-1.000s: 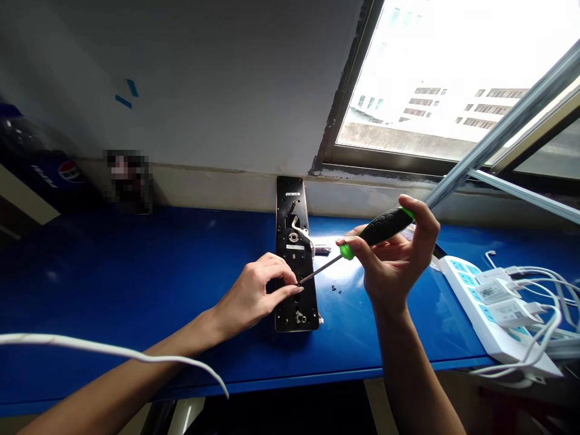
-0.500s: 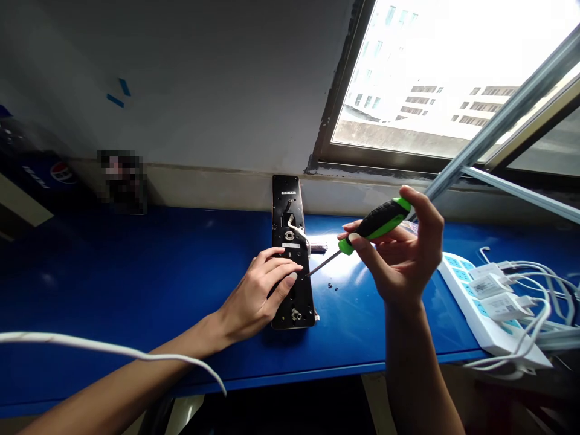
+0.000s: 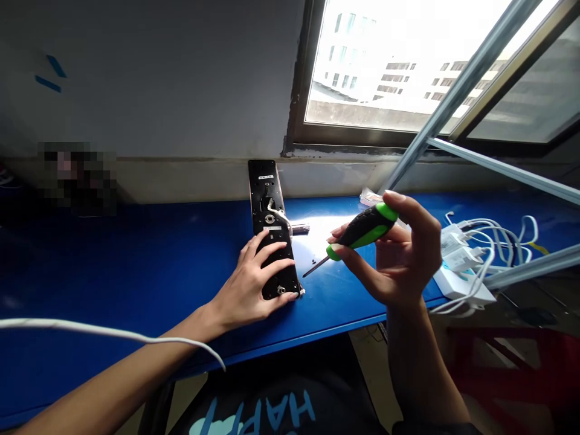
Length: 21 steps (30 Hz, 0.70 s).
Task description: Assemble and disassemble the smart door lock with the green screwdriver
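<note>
A long black panel (image 3: 258, 173), looking like the back of an electronic door lock, lies on the blue table (image 3: 181, 241), its far end toward the wall. A white cable (image 3: 280, 214) runs over its middle. My left hand (image 3: 256, 278) rests on the near half of the panel, fingers spread, thumb at its near end. In my right hand (image 3: 399, 254) is a green and black screwdriver (image 3: 365, 231), gripped by the handle. Its tip is close to the panel's right edge, apart from it. Small dark screws (image 3: 313, 261) lie on the table beyond the tip.
At the right stands a white power strip (image 3: 469, 290) with chargers and tangled white cables. Metal bars (image 3: 453, 90) slant in front of the window. A loose white cable (image 3: 113, 330) crosses above my left forearm. A red stool (image 3: 512, 368) stands below at the right.
The screwdriver tip has come off the panel to its right side. My left hand has spread and slid toward the panel's near end. The view has turned to the right.
</note>
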Each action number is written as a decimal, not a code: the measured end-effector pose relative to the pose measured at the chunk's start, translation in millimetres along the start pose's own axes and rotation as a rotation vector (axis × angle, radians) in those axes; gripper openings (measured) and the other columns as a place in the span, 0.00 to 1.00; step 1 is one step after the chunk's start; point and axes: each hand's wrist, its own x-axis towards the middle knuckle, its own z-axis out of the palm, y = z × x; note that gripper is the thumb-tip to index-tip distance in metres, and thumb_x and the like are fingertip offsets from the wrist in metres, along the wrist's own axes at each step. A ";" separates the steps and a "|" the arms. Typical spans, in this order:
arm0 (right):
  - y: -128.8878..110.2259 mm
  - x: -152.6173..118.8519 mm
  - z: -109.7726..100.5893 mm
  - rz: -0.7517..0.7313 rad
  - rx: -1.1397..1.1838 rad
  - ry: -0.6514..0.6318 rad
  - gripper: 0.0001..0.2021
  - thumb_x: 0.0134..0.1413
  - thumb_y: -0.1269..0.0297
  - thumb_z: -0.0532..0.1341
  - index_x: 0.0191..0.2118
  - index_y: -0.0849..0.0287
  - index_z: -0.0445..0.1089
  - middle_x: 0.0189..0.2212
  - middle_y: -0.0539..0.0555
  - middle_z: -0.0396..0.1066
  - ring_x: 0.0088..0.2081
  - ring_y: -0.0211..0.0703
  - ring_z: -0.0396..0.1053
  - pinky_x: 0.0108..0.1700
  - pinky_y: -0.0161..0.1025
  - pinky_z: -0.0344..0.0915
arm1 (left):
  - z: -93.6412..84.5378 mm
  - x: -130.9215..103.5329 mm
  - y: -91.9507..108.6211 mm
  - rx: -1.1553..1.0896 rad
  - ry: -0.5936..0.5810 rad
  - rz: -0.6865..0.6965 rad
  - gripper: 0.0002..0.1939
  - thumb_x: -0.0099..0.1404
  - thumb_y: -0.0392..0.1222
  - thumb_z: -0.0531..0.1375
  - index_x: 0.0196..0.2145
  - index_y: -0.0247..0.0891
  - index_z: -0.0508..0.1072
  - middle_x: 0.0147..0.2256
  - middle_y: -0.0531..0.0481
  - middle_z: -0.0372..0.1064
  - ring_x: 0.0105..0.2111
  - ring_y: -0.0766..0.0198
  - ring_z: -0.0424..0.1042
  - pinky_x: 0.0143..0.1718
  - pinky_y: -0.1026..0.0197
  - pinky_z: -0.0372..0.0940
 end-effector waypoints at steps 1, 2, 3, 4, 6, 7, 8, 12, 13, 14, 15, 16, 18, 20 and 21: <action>-2.7 -2.0 -0.3 -0.003 -0.001 -0.002 0.41 0.46 0.78 0.74 0.66 0.48 0.66 0.52 0.52 0.77 0.37 0.47 0.82 0.37 0.47 0.85 | 1.0 -0.6 -0.4 0.023 0.000 -0.019 0.27 0.65 0.55 0.68 0.59 0.45 0.76 0.70 0.42 0.57 0.75 0.33 0.37 0.71 0.25 0.44; -5.0 -4.3 -0.2 -0.001 -0.001 0.000 0.41 0.47 0.78 0.74 0.66 0.48 0.66 0.54 0.53 0.76 0.37 0.47 0.82 0.38 0.47 0.85 | 1.6 -1.2 -0.7 0.032 -0.009 -0.042 0.29 0.65 0.57 0.68 0.60 0.46 0.75 0.72 0.42 0.52 0.75 0.31 0.33 0.71 0.23 0.42; -7.0 -6.6 0.2 0.010 -0.002 -0.001 0.41 0.47 0.77 0.74 0.66 0.46 0.65 0.57 0.53 0.75 0.38 0.47 0.82 0.38 0.48 0.86 | 2.1 -1.9 -0.8 0.029 -0.023 -0.071 0.31 0.64 0.58 0.68 0.62 0.48 0.74 0.74 0.43 0.47 0.75 0.29 0.29 0.70 0.22 0.42; -8.6 -9.0 0.9 0.024 -0.004 -0.005 0.42 0.47 0.77 0.74 0.67 0.44 0.65 0.59 0.53 0.74 0.38 0.47 0.82 0.39 0.48 0.86 | 2.4 -2.6 -0.9 0.018 -0.037 -0.107 0.34 0.63 0.60 0.69 0.64 0.50 0.72 0.76 0.45 0.40 0.75 0.27 0.25 0.69 0.20 0.42; -10.6 -13.6 2.7 0.055 -0.011 -0.022 0.42 0.47 0.76 0.74 0.67 0.42 0.64 0.58 0.54 0.75 0.40 0.49 0.82 0.40 0.50 0.85 | 2.7 -3.7 -0.5 -0.029 -0.063 -0.176 0.38 0.62 0.62 0.69 0.67 0.52 0.68 0.77 0.48 0.27 0.74 0.23 0.22 0.68 0.19 0.44; -11.2 -15.6 3.6 0.069 -0.017 -0.030 0.43 0.47 0.76 0.74 0.67 0.42 0.64 0.56 0.54 0.76 0.40 0.51 0.82 0.41 0.51 0.85 | 2.8 -4.1 0.0 -0.069 -0.071 -0.207 0.40 0.62 0.63 0.69 0.68 0.53 0.67 0.77 0.50 0.21 0.74 0.23 0.25 0.68 0.20 0.46; -11.6 -17.4 4.4 0.081 -0.023 -0.035 0.43 0.47 0.76 0.75 0.67 0.42 0.64 0.54 0.54 0.78 0.41 0.52 0.82 0.42 0.52 0.85 | 2.9 -4.4 0.8 -0.120 -0.077 -0.232 0.41 0.61 0.63 0.69 0.68 0.53 0.65 0.77 0.51 0.16 0.74 0.23 0.31 0.68 0.23 0.50; -12.4 -22.1 6.4 0.094 -0.029 -0.023 0.42 0.49 0.75 0.74 0.67 0.42 0.64 0.46 0.53 0.81 0.40 0.52 0.83 0.41 0.52 0.84 | 4.1 -4.9 6.1 -0.293 -0.057 -0.274 0.38 0.64 0.58 0.69 0.68 0.52 0.65 0.77 0.50 0.15 0.73 0.33 0.47 0.68 0.36 0.61; -12.5 -23.0 6.8 0.090 -0.024 -0.018 0.42 0.48 0.75 0.74 0.67 0.43 0.64 0.45 0.53 0.81 0.39 0.51 0.82 0.41 0.52 0.84 | 4.5 -4.9 7.6 -0.306 -0.049 -0.279 0.37 0.64 0.57 0.69 0.67 0.52 0.66 0.77 0.50 0.19 0.73 0.34 0.47 0.69 0.37 0.60; -12.5 -23.8 7.1 0.085 -0.018 -0.018 0.42 0.48 0.76 0.74 0.67 0.44 0.64 0.44 0.52 0.81 0.39 0.51 0.82 0.41 0.51 0.84 | 4.9 -4.9 8.8 -0.313 -0.046 -0.283 0.36 0.64 0.57 0.69 0.66 0.52 0.67 0.77 0.50 0.22 0.73 0.35 0.48 0.69 0.38 0.60; -12.4 -24.7 7.5 0.080 -0.013 -0.021 0.42 0.48 0.77 0.74 0.67 0.44 0.64 0.44 0.52 0.81 0.39 0.51 0.82 0.42 0.51 0.84 | 5.4 -4.9 9.7 -0.317 -0.047 -0.289 0.34 0.64 0.57 0.69 0.66 0.51 0.69 0.77 0.50 0.25 0.73 0.35 0.48 0.69 0.38 0.60; -12.2 -25.5 8.0 0.075 -0.008 -0.025 0.42 0.47 0.77 0.74 0.67 0.45 0.64 0.43 0.52 0.81 0.39 0.51 0.82 0.42 0.52 0.84 | 5.8 -5.0 10.3 -0.321 -0.053 -0.294 0.33 0.65 0.58 0.69 0.64 0.51 0.70 0.77 0.50 0.27 0.73 0.35 0.49 0.69 0.38 0.61; -11.6 -27.1 9.0 0.067 -0.004 -0.031 0.42 0.46 0.78 0.73 0.67 0.46 0.64 0.43 0.53 0.82 0.39 0.52 0.82 0.42 0.52 0.83 | 6.6 -5.1 10.7 -0.327 -0.060 -0.303 0.31 0.64 0.58 0.68 0.62 0.50 0.73 0.77 0.50 0.28 0.73 0.34 0.51 0.69 0.38 0.61; -11.1 -28.4 10.2 0.065 -0.002 -0.030 0.43 0.46 0.79 0.73 0.67 0.47 0.65 0.43 0.53 0.82 0.39 0.51 0.82 0.41 0.52 0.83 | 7.3 -5.3 10.5 -0.330 -0.060 -0.306 0.29 0.64 0.58 0.68 0.60 0.50 0.75 0.77 0.51 0.28 0.73 0.34 0.51 0.69 0.38 0.60; -11.0 -29.1 10.8 0.059 0.000 -0.028 0.43 0.45 0.79 0.73 0.67 0.48 0.65 0.44 0.54 0.82 0.38 0.51 0.82 0.41 0.51 0.83 | 7.6 -5.5 10.2 -0.334 -0.059 -0.307 0.29 0.65 0.58 0.68 0.60 0.50 0.75 0.77 0.52 0.27 0.73 0.35 0.50 0.69 0.38 0.60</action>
